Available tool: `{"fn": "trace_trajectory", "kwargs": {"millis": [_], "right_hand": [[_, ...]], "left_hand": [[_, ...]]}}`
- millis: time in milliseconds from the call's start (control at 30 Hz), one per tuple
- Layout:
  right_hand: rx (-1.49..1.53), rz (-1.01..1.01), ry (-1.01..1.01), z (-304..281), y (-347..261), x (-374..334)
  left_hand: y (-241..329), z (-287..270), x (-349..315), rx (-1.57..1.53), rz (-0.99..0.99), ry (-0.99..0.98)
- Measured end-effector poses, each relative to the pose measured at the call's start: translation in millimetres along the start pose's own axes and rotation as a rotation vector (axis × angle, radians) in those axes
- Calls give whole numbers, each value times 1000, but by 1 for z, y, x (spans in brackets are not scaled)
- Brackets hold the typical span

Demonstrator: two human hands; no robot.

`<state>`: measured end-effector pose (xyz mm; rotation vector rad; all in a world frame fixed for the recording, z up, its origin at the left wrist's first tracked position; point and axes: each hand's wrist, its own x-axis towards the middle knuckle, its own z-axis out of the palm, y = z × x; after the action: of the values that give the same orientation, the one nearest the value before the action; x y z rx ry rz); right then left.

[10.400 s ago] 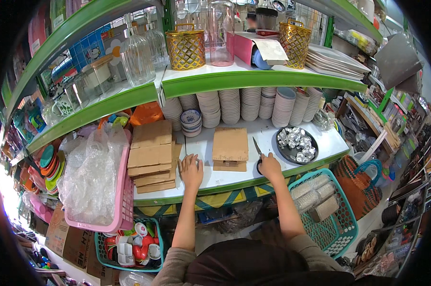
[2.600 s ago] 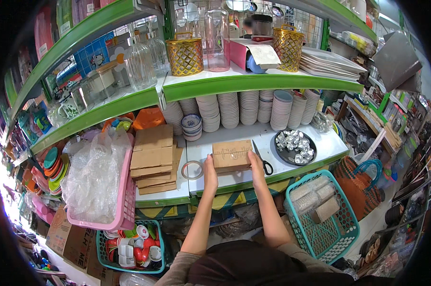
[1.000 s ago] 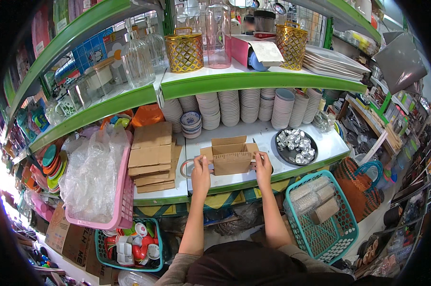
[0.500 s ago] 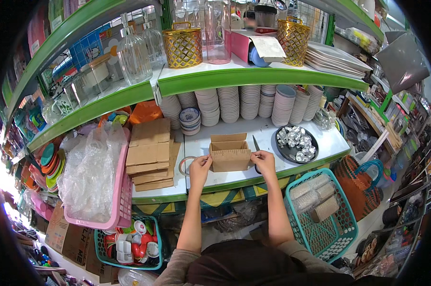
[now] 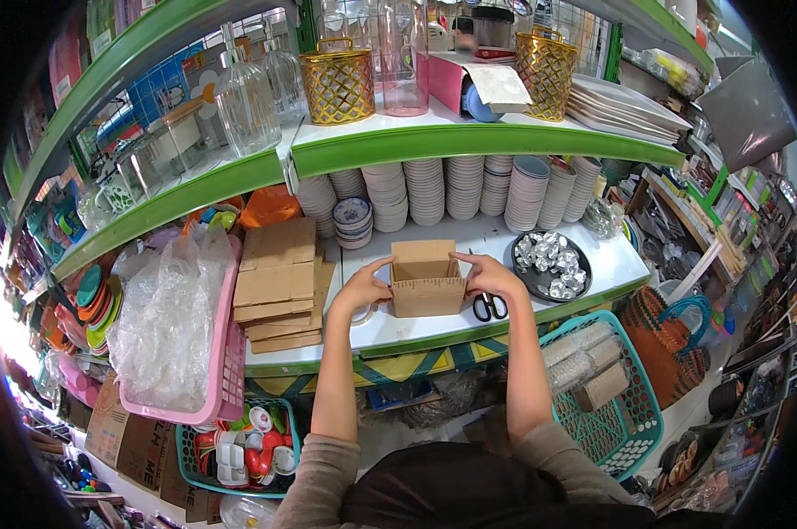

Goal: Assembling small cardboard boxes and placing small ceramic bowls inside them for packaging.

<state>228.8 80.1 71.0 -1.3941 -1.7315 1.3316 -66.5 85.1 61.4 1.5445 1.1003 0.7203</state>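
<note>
A small open cardboard box point(image 5: 428, 300) stands on the white lower shelf in front of me, its back flap upright. My left hand point(image 5: 363, 288) grips its left side, thumb near the front corner and index finger reaching to the back flap. At the opposite side my right hand point(image 5: 495, 277) holds the box in the same way. Black-handled scissors point(image 5: 489, 307) lie beside the right hand, their blades mostly hidden under it. Partly covered by the left hand and wrist is a roll of tape point(image 5: 361, 315).
Flattened cardboard point(image 5: 279, 273) is stacked at left, beside a pink basket point(image 5: 233, 370) of bubble wrap. A dark round tray point(image 5: 522, 278) holds foil-wrapped pieces at right. Stacked cups point(image 5: 425, 189) line the back under a green-edged shelf point(image 5: 469, 141). A teal basket point(image 5: 650, 414) holds wrapped parcels.
Both hands have moved from the box's front corners farther back along its sides, fingers now at the back flap, which stands more upright. The scissors' handles have come into view.
</note>
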Motion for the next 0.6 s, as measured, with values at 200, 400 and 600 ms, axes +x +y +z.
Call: {"fn": "trace_trajectory", "kwargs": {"millis": [200, 400, 600], "right_hand": [[-58, 49, -121, -4, -2, 5], [-228, 88, -184, -4, -21, -2], [-344, -97, -132, -2, -3, -2]], "left_hand": [[7, -9, 12, 153, -91, -141], [16, -4, 10, 221, -70, -94], [26, -2, 5, 425, 29, -74]]}}
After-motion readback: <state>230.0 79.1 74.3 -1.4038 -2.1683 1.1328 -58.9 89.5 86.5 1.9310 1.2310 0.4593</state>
